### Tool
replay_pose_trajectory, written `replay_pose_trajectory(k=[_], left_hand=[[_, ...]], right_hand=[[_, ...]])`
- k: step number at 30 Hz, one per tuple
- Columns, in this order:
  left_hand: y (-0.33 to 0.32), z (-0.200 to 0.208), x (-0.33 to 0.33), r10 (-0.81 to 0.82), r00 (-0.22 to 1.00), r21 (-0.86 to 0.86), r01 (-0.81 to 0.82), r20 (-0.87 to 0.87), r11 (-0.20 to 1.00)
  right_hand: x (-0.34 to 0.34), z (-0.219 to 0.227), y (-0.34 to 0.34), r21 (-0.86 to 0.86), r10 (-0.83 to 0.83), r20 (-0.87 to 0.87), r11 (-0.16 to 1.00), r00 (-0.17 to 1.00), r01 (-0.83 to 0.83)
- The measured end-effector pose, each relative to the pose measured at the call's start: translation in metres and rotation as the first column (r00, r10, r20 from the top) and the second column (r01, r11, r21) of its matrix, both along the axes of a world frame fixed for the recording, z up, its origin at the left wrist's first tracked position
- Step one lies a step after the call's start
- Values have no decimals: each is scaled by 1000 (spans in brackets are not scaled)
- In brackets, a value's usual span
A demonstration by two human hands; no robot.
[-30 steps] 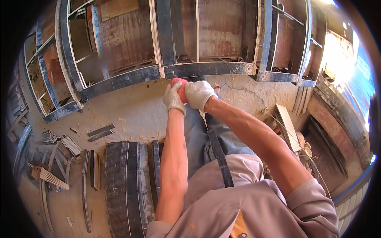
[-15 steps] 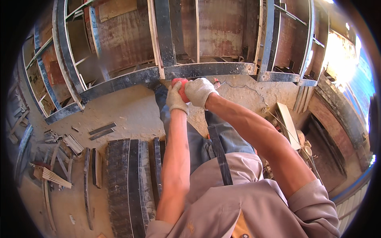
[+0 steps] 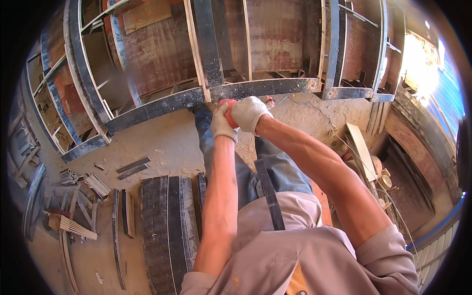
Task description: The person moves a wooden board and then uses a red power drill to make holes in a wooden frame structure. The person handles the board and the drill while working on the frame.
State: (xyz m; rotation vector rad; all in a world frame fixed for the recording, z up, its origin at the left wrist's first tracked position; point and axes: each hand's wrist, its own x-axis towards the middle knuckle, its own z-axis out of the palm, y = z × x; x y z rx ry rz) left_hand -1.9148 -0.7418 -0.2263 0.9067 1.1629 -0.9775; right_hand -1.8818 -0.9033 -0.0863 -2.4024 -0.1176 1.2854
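In both gloved hands I hold a red power tool (image 3: 228,114), partly hidden by the gloves. My left hand (image 3: 223,124), in a pale work glove, wraps round its near side. My right hand (image 3: 248,114), gloved alike, closes over its right side. The tool's front meets the dark lower rail (image 3: 265,87) of a large wooden frame, where small specks or chips show in the air. Its working tip is too small to make out. A narrow dark strip (image 3: 270,196) lies lengthwise against my lap and waist.
Upright ribs and reddish panels (image 3: 157,54) of the frame stand ahead. Dark curved boards (image 3: 160,226) lie at my left, with scrap wood strips (image 3: 76,227) beyond. A thin cable (image 3: 322,114) crosses the dusty floor on the right, near a pale board (image 3: 361,152).
My view has shifted slightly, so the floor pieces on the left appear farther right and lower. Both hands keep their grip on the red power tool at the rail.
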Motion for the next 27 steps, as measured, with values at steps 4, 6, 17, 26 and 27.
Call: replay_pose_trajectory(k=[4, 6, 17, 26, 27], left_hand=[[-6, 28, 34, 20, 984, -100, -38, -175, 994], [-1, 30, 35, 22, 982, -132, -47, -189, 990], [-3, 1, 1, 133, 990, -107, -138, -54, 985], [-30, -60, 37, 48, 983, -160, -20, 175, 987], [-31, -68, 31, 51, 971, -67, -36, 235, 997]], right_hand=[[12, -4, 9, -16, 21, -6, 1000, 1000, -21], [14, -4, 15, -44, 26, 19, 999, 999, -25], [5, -12, 5, -21, 81, 39, 997, 996, -80], [9, -65, -2, -170, -393, 152, 893, 907, 416], [6, -76, -2, -186, -326, 108, 921, 939, 342]])
